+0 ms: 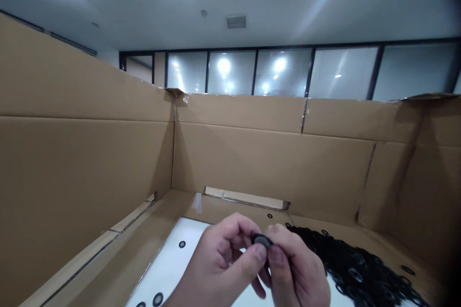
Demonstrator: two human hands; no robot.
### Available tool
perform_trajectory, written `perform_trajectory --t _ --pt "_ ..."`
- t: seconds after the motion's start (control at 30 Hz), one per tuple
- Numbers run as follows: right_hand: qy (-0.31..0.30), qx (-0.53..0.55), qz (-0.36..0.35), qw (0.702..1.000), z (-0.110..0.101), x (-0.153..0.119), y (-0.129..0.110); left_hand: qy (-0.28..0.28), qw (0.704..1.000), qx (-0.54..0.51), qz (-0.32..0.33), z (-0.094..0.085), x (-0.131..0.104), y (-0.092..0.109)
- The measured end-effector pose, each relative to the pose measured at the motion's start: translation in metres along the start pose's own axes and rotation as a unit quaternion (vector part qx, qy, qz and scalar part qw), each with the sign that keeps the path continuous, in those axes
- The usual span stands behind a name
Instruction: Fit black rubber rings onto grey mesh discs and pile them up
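Over a white board [173,259], my left hand [230,254] and my right hand [295,264] meet, thumbs side by side. Between their fingertips they pinch a small black ring with a grey centre [262,240], tilted toward the camera. Both hands are closed on it. To the right of my right hand lies a heap of black rings [360,268]. On the board to the left sit separate rings with grey centres, one [182,244] farther back and another [157,299] near the bottom edge, beside a partly cut-off one.
Tall cardboard walls [252,153] stand at the left, back and right. A cardboard strip [248,198] runs along the foot of the back wall. Single black rings lie on the cardboard floor, one behind my hands [270,216] and one at the right [408,270].
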State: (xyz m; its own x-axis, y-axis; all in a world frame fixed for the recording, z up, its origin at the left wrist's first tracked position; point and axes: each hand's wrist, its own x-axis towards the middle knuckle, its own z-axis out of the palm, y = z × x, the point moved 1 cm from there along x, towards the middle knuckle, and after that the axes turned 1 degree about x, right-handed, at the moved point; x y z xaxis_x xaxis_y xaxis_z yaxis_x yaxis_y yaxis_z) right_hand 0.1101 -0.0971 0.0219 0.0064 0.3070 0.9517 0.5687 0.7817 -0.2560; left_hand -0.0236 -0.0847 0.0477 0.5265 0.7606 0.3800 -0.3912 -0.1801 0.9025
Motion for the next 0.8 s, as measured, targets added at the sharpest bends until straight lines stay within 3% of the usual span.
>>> perform_trajectory --t 0.17,0.5,0.8 --pt "0.031 -0.002 0.010 0.999 0.004 -0.004 0.000 -0.012 0.999 -0.035 -0.001 0.002 0.005 -0.007" --pt "-0.131 0.081 0.050 0.987 -0.012 0.013 0.001 -0.050 0.994 0.100 -0.009 -0.013 0.007 -0.004" --pt "-0.087 0.028 0.019 0.996 -0.009 0.008 0.003 -0.019 0.987 0.162 -0.012 -0.015 0.001 0.001"
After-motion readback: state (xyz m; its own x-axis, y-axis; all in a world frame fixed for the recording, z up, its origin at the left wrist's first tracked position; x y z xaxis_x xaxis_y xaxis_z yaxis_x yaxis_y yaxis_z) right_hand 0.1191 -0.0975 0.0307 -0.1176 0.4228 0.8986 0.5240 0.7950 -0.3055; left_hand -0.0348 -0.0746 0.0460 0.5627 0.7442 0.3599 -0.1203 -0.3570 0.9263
